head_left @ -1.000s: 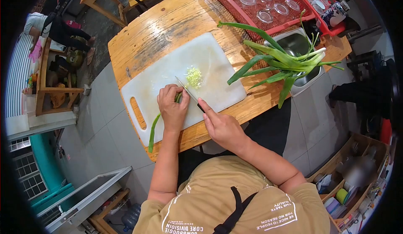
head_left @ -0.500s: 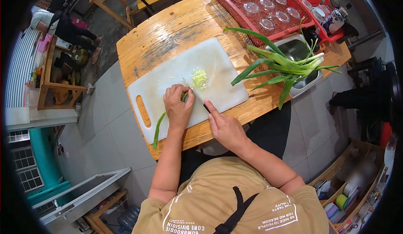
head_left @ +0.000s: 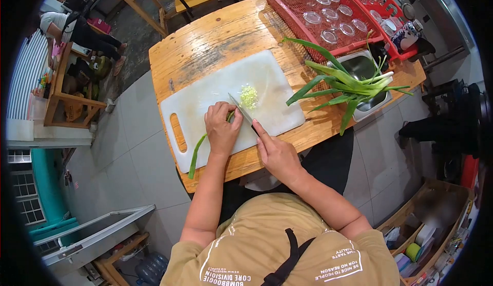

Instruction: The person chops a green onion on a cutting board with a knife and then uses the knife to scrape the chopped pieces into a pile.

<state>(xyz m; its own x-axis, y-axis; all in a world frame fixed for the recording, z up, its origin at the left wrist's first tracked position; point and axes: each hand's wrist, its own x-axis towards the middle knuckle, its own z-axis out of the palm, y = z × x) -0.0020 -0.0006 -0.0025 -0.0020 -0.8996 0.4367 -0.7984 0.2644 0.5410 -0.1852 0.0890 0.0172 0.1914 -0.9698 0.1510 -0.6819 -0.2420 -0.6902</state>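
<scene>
Head view: the table (head_left: 200, 42) sits farther right in my picture than a second ago, and the white cutting board (head_left: 205, 91) with it. The bunch of green onions (head_left: 354, 87) still lies at the right. My left hand (head_left: 222, 132) keeps its fingers curled closed on the green stalk (head_left: 195, 155); my right hand (head_left: 280, 158) keeps its fingers wrapped around the knife (head_left: 245, 113). Beside the blade, the chopped pile (head_left: 248, 97) looks about unchanged.
</scene>
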